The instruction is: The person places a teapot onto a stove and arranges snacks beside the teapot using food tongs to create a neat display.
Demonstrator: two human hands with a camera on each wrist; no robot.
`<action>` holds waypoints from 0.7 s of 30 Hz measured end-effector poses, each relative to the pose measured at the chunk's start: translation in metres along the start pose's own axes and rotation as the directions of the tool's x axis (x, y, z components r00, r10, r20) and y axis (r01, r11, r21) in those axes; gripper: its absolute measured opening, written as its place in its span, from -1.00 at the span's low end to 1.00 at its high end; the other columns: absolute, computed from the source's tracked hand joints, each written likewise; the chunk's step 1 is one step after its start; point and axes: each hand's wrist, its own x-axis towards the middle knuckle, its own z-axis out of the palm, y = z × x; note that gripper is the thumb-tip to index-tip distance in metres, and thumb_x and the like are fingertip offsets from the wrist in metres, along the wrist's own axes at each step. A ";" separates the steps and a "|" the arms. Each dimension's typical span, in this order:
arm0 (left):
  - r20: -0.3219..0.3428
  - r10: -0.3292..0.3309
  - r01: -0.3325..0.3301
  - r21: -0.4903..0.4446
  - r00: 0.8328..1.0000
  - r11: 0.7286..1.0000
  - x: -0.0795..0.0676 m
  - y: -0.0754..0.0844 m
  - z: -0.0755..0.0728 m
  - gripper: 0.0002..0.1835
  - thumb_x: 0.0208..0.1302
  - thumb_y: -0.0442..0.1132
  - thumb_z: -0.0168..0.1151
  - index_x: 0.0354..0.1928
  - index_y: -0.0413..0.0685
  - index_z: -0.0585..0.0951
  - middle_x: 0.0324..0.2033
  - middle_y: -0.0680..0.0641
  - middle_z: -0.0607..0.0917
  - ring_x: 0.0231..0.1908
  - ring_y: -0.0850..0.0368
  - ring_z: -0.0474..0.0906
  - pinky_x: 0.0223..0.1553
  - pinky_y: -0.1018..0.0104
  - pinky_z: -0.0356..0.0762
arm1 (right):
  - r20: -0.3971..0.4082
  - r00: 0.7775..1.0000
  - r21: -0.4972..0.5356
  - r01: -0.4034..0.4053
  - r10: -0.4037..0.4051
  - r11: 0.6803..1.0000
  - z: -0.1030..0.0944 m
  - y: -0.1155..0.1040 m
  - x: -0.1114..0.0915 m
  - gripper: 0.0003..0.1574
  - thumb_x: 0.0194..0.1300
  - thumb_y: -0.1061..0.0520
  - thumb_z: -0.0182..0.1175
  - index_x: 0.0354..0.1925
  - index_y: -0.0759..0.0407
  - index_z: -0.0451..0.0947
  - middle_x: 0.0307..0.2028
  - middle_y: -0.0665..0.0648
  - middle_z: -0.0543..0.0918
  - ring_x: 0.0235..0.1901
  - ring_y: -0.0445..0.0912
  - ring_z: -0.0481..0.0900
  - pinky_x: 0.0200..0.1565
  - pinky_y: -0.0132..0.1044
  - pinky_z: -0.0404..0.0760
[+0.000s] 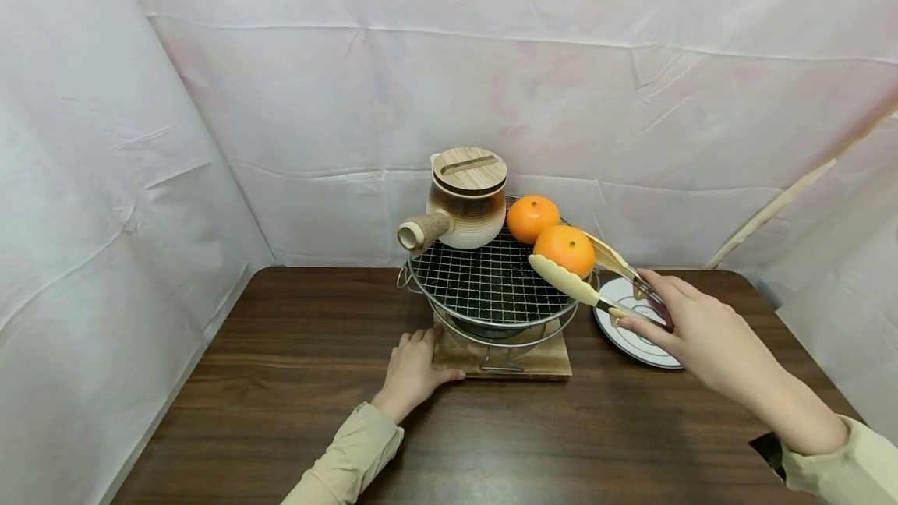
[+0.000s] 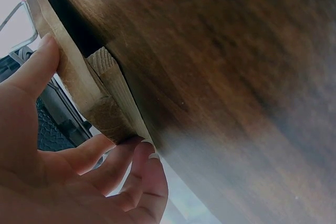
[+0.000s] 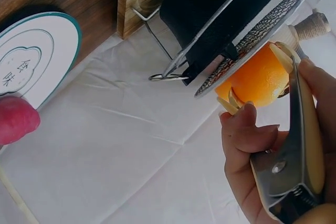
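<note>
My right hand (image 1: 708,333) grips a pair of tongs (image 1: 568,280) with cream scalloped tips and metal arms. The tips stand on either side of the front orange (image 1: 565,249), over the right part of the round wire grill (image 1: 491,279). A second orange (image 1: 533,217) sits on the mesh just behind it. My left hand (image 1: 412,372) holds the front left corner of the wooden board (image 1: 540,357) under the grill stand. In the left wrist view the thumb (image 2: 44,59) presses one edge of the board, with the other fingers bent round its corner.
A brown-and-cream pot (image 1: 466,213) with a wooden lid and a side handle stands on the back left of the grill. To the right lies a white plate (image 1: 631,337); a pinkish-red round thing (image 3: 17,120) overlaps it in the right wrist view. Pale cloth (image 1: 421,84) hangs behind the table.
</note>
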 end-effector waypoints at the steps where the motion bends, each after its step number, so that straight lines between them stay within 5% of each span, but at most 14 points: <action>1: 0.001 -0.001 0.001 -0.001 1.000 1.000 0.000 0.000 0.000 -0.03 -0.19 0.21 0.52 0.28 -0.12 0.45 0.07 -0.23 0.62 0.06 -0.17 0.47 0.02 -0.10 0.45 | 0.006 1.000 -0.003 0.000 0.000 1.000 -0.001 -0.001 0.000 0.03 0.26 -0.42 0.08 0.39 0.25 0.21 0.23 0.34 0.45 0.05 0.35 0.54 -0.11 0.30 0.48; 21: 0.001 0.000 0.000 -0.009 1.000 1.000 -0.001 0.001 -0.001 -0.04 -0.19 0.20 0.52 0.28 -0.10 0.45 0.07 -0.23 0.62 0.06 -0.17 0.47 0.00 -0.08 0.45 | 0.028 0.999 0.004 0.015 -0.015 1.000 -0.009 -0.003 -0.001 0.04 0.23 -0.44 0.11 0.39 0.22 0.24 0.25 0.32 0.46 0.09 0.35 0.52 -0.07 0.28 0.48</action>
